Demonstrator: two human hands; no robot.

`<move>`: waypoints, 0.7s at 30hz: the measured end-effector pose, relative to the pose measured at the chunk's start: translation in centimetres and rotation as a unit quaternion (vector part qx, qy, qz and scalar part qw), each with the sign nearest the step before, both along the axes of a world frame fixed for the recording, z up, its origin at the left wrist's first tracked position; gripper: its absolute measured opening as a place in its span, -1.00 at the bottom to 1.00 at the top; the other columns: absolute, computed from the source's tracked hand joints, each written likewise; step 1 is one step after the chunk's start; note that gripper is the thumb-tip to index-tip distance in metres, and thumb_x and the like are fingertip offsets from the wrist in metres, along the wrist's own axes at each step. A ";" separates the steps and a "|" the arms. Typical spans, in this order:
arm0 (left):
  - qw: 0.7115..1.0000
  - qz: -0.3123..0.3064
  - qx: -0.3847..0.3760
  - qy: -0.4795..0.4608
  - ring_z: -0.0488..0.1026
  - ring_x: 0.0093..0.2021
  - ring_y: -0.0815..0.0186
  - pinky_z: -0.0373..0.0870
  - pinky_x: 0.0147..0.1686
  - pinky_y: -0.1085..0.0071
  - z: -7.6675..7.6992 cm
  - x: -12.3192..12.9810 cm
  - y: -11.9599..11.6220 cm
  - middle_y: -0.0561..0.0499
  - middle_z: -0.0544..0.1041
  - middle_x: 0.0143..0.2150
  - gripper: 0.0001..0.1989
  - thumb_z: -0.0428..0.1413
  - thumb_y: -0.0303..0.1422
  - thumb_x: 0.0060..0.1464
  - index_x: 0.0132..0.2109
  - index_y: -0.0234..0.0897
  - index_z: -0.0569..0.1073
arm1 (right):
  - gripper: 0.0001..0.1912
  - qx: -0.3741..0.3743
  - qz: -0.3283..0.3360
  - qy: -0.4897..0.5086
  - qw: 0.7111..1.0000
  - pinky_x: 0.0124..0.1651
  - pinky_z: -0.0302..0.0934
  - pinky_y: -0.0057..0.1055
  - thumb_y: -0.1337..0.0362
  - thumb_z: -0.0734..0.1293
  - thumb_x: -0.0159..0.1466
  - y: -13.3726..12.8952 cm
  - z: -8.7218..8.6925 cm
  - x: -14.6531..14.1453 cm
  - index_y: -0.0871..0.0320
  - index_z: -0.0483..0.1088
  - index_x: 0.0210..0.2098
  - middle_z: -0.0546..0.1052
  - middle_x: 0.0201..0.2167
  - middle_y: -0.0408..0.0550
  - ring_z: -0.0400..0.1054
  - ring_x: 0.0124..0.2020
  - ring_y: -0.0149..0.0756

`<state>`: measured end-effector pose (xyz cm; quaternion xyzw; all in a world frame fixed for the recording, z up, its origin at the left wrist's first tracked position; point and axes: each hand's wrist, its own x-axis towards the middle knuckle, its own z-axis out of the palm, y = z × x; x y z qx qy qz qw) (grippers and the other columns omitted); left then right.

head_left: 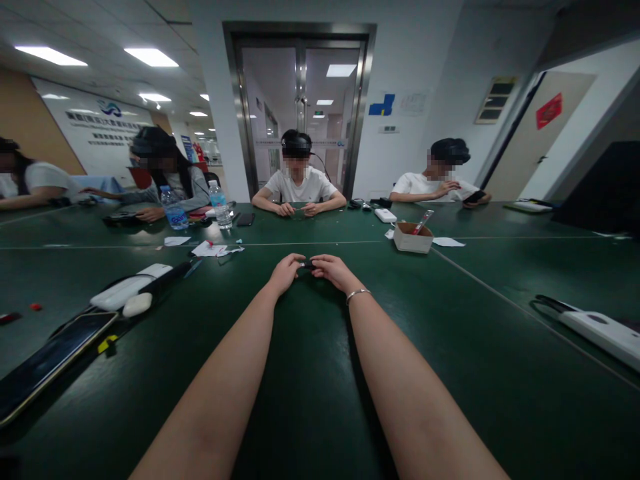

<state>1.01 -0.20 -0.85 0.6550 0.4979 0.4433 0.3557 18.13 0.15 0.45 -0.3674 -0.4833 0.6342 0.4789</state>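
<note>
Both my hands meet over the dark green table (pixel 310 373), straight ahead of me. Between them is a small, slim black object (pixel 307 265) with a silvery bit at its left end; it is too small and too covered by fingers to name. My left hand (pixel 286 273) pinches the left end. The fingers of my right hand (pixel 332 270), whose wrist wears a silver bangle (pixel 358 293), close on the other end.
At left lie a smartphone (pixel 55 360), a white earbud case (pixel 137 305) and a white power bank (pixel 131 285). Farther off stand two water bottles (pixel 220 203) and a small open box (pixel 413 240). Several people in headsets sit around the table. Another white device (pixel 603 333) lies right.
</note>
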 end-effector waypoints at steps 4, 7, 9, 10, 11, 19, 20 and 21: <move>1.000 -0.008 0.007 0.003 0.28 -0.54 0.42 0.20 -0.55 0.52 -0.1 0.0 0.0 0.03 0.38 -0.44 -0.71 -0.10 -0.33 0.09 -0.13 -0.26 0.44 | -0.89 0.001 -0.001 0.001 1.000 -0.54 0.33 -0.62 0.58 0.30 0.18 -0.1 0.0 0.0 0.34 0.41 -0.31 0.48 -0.49 0.01 0.39 -0.57 -0.44; 1.000 -0.009 0.008 0.000 0.28 -0.54 0.42 0.19 -0.56 0.53 -0.2 0.0 0.2 0.03 0.38 -0.45 -0.71 -0.10 -0.31 0.09 -0.13 -0.26 0.44 | -0.88 -0.001 -0.005 0.006 1.000 -0.53 0.34 -0.61 0.59 0.31 0.17 -0.2 0.1 0.0 0.33 0.41 -0.32 0.48 -0.48 0.01 0.39 -0.57 -0.43; 1.000 -0.004 0.003 -0.007 0.28 -0.55 0.43 0.18 -0.58 0.53 -0.4 0.0 0.3 0.03 0.39 -0.41 -0.71 -0.09 -0.34 0.06 -0.12 -0.25 0.43 | -0.88 -0.004 -0.006 0.007 1.000 -0.52 0.34 -0.60 0.59 0.32 0.15 -0.2 0.2 0.0 0.32 0.41 -0.33 0.48 -0.47 0.01 0.40 -0.56 -0.42; 1.000 -0.001 0.000 -0.010 0.28 -0.55 0.43 0.18 -0.59 0.54 -0.4 0.0 0.4 0.03 0.39 -0.41 -0.70 -0.09 -0.36 0.05 -0.11 -0.25 0.43 | -0.88 -0.005 -0.006 0.006 1.000 -0.52 0.35 -0.60 0.58 0.33 0.15 -0.2 0.2 0.0 0.32 0.41 -0.33 0.48 -0.48 0.01 0.40 -0.56 -0.42; 1.000 0.001 -0.003 -0.012 0.28 -0.55 0.43 0.17 -0.60 0.54 -0.4 0.0 0.4 0.03 0.39 -0.40 -0.70 -0.09 -0.37 0.04 -0.11 -0.25 0.43 | -0.89 -0.006 -0.006 0.004 1.000 -0.52 0.35 -0.60 0.58 0.33 0.15 -0.2 0.2 0.0 0.32 0.41 -0.33 0.49 -0.48 0.01 0.40 -0.56 -0.41; 0.999 -0.004 0.022 -0.028 0.27 -0.57 0.45 0.18 -0.59 0.54 -0.1 0.1 -0.1 0.07 0.36 -0.45 -0.69 -0.08 -0.31 0.09 -0.03 -0.23 0.35 | -0.87 0.015 -0.007 -0.030 0.999 -0.52 0.34 -0.59 0.55 0.33 0.17 0.0 -0.1 -0.3 0.29 0.37 -0.30 0.47 -0.53 -0.05 0.40 -0.58 -0.42; 0.999 0.000 0.031 -0.033 0.26 -0.58 0.46 0.18 -0.59 0.54 -0.1 0.1 -0.1 0.07 0.36 -0.45 -0.69 -0.07 -0.29 0.09 -0.01 -0.23 0.32 | -0.86 0.027 -0.005 -0.053 0.998 -0.53 0.33 -0.59 0.55 0.34 0.16 0.1 -0.1 -0.4 0.29 0.37 -0.30 0.47 -0.55 -0.07 0.39 -0.59 -0.43; 0.999 0.006 0.038 -0.038 0.26 -0.59 0.46 0.18 -0.59 0.54 -0.1 0.1 -0.2 0.08 0.37 -0.44 -0.68 -0.05 -0.27 0.09 -0.01 -0.23 0.31 | -0.86 0.043 -0.002 -0.083 0.996 -0.55 0.32 -0.61 0.55 0.35 0.14 0.1 -0.2 -0.6 0.28 0.37 -0.31 0.46 -0.57 -0.09 0.38 -0.61 -0.44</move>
